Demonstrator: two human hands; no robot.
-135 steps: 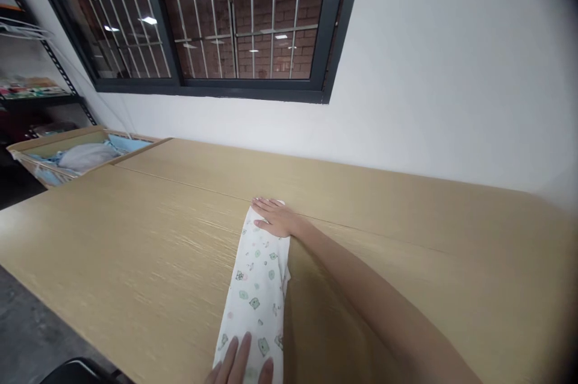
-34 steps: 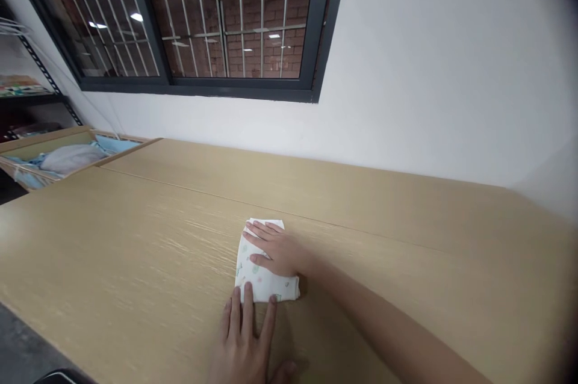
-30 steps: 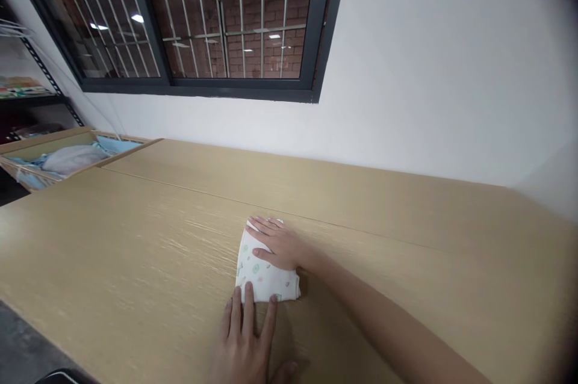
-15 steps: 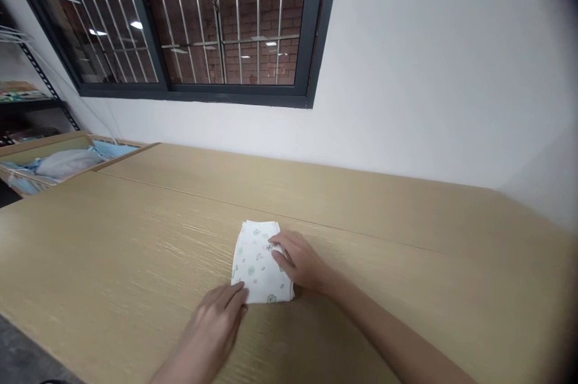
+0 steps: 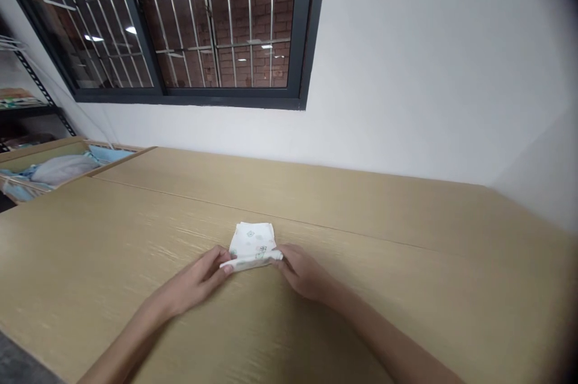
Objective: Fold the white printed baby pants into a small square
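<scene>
A small folded white cloth (image 5: 253, 236) with a pale green and pink print lies on the wooden tabletop (image 5: 180, 336). Its near edge is lifted and turned over toward the far side. My left hand (image 5: 205, 272) pinches the left end of that fold between thumb and fingers. At the right end, my right hand (image 5: 300, 269) grips the fold the same way, its fingertips partly hidden by the cloth and the hand itself. The far part of the cloth rests flat.
A wooden-edged bin (image 5: 76, 170) with blue and whitish fabric stands at the table's far left. Behind it is a black metal shelf (image 5: 34, 110) with stacked items. A white wall (image 5: 397, 71) and a barred window (image 5: 217, 29) rise behind the table.
The cloth lay flat before; now its near edge is folded up and over. My left hand has moved up to its left side, and my right hand has come down to the fold's right end.
</scene>
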